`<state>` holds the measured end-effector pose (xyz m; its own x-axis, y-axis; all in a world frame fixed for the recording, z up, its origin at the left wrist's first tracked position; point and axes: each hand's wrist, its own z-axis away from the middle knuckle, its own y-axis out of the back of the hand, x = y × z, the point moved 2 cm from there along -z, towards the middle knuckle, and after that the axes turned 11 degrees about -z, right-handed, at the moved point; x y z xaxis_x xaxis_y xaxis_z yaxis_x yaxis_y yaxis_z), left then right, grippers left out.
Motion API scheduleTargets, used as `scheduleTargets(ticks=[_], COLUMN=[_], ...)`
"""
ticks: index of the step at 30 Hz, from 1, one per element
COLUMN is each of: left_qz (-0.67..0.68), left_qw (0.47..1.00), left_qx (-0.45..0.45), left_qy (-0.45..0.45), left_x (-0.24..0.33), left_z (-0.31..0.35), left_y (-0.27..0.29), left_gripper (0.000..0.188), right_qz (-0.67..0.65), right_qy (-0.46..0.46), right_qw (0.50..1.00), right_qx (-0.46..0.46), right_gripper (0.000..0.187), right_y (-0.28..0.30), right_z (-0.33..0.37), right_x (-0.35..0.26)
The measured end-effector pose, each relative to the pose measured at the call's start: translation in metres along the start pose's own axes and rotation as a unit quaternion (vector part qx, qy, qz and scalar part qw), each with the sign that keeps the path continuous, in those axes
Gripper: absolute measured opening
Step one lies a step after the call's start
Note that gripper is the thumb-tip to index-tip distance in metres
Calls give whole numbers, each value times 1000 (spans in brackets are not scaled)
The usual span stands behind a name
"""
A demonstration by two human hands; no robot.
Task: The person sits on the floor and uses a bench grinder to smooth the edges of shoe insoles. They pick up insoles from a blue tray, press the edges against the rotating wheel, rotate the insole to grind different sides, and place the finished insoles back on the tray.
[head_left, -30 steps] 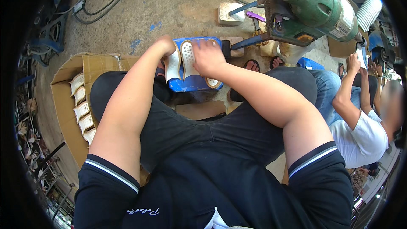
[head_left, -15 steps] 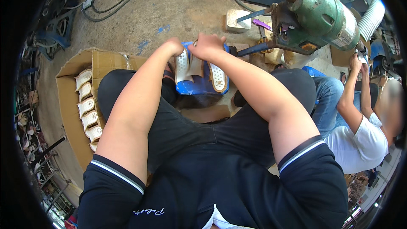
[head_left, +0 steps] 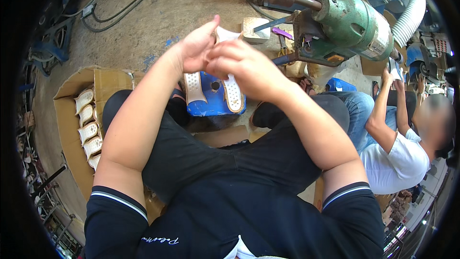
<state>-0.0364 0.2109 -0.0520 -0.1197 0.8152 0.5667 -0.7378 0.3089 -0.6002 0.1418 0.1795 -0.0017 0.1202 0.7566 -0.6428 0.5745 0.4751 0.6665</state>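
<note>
Above the far edge of a blue stool (head_left: 215, 111), my two hands meet around a white shoe-sole piece (head_left: 226, 33), only partly visible behind my fingers. My left hand (head_left: 197, 48) has its palm turned up and thumb stretched out; its other fingertips are hidden by the right. My right hand (head_left: 235, 60), slightly blurred, curls its fingers over the piece and seems to grip it. On the stool lie a perforated white sole piece (head_left: 195, 88) at the left and another perforated sole piece (head_left: 233, 95) with a tan rim at the right.
A cardboard box (head_left: 111, 82) with several white sole pieces (head_left: 88, 132) stands by my left leg. A green motor machine (head_left: 352, 26) on a metal frame is at the far right, near a pale block (head_left: 255, 29). A co-worker (head_left: 397, 158) sits at the right.
My hands have risen from the stool and come together, with a white sole piece between them. My left palm has turned upward. The stool's round hole is now uncovered.
</note>
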Motion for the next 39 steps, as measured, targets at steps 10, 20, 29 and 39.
scheduleTargets(ticks=[10, 20, 29, 39], left_qz=[100, 101, 187, 198], left_qw=[960, 936, 925, 910], left_qx=[184, 114, 10, -86], left_qy=[-184, -319, -331, -355], left_x=[3, 26, 20, 20], left_z=[-28, -1, 7, 4], left_y=[-18, -34, -43, -38], left_gripper=[57, 57, 53, 60], right_qz=[-1, -594, -623, -633], right_qy=[-261, -359, -325, -307], right_qw=[939, 706, 679, 681], right_qx=[222, 141, 212, 204], right_gripper=[68, 72, 61, 68], right_y=[16, 36, 41, 44], right_z=[14, 11, 9, 9], right_x=[33, 27, 12, 13])
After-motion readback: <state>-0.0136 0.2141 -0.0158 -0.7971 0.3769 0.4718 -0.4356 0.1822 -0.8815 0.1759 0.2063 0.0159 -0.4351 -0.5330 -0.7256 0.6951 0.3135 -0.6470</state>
